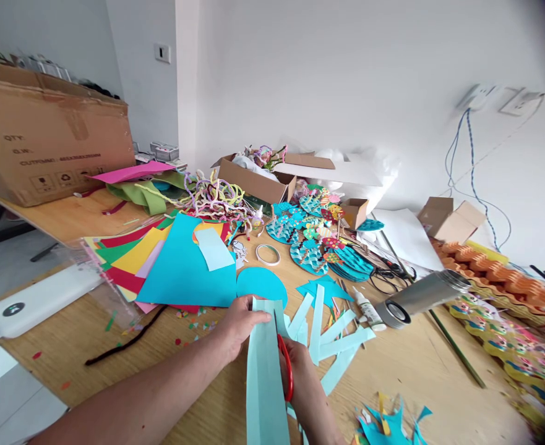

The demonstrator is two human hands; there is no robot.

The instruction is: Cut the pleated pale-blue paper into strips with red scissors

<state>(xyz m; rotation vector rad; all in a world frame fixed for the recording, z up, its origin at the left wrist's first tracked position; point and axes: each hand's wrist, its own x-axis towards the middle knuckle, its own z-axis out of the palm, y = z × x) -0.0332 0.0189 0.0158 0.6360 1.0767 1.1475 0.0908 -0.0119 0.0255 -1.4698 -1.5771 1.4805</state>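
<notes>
In the head view, my left hand (pixel 247 318) pinches the far end of a long pale blue paper strip (pixel 263 377), thumb on top. My right hand (pixel 302 374) is closed round red-handled scissors (pixel 287 369). Their blades lie at the strip's right side, where a slit runs near the far end. Right of the strip, several cut pale blue paper strips (pixel 318 324) overlap on the table. Just beyond my left hand lies a blue paper circle (pixel 261 287). A large blue sheet (pixel 188 272) with a small pale blue piece (pixel 213 249) on it is farther left.
A steel flask (pixel 427 298) and a white glue bottle (pixel 367 309) lie at the right. Blue paper scraps (pixel 393 426) are at the near right. A roll of tape (pixel 268 254), decorated blue discs (pixel 309 256) and pipe cleaners (pixel 214 198) lie farther back. A large carton (pixel 54 136) stands far left.
</notes>
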